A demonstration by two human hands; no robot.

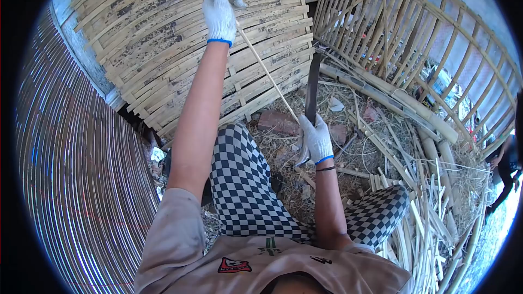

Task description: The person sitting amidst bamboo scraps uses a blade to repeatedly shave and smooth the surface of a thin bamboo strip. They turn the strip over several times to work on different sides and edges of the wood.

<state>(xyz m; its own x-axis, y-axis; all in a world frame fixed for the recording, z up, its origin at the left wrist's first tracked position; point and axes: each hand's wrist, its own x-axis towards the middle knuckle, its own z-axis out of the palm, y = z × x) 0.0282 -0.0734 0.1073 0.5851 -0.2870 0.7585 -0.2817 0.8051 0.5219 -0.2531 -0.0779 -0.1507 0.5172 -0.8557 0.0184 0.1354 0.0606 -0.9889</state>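
Observation:
A white glove with a blue cuff covers my left hand point(220, 13), raised at the top over a woven bamboo panel point(163, 49). Its fingers close round a long thin bamboo strip point(261, 65). The strip slants down to my right hand point(316, 140), also gloved, at the centre. That hand is wrapped round the handle of a large dark knife point(312, 87), whose blade points up and away from me. The strip's lower end meets the base of the blade beside my right fingers; the exact contact is hard to see.
Reddish bricks point(278, 122) lie on the straw-strewn ground before me. Cut bamboo strips point(430, 207) pile up at the right, near bamboo poles point(381, 98). A slatted bamboo frame point(403, 27) leans behind. Corrugated sheeting point(76, 163) stands left. Another person point(505, 169) is at the far right.

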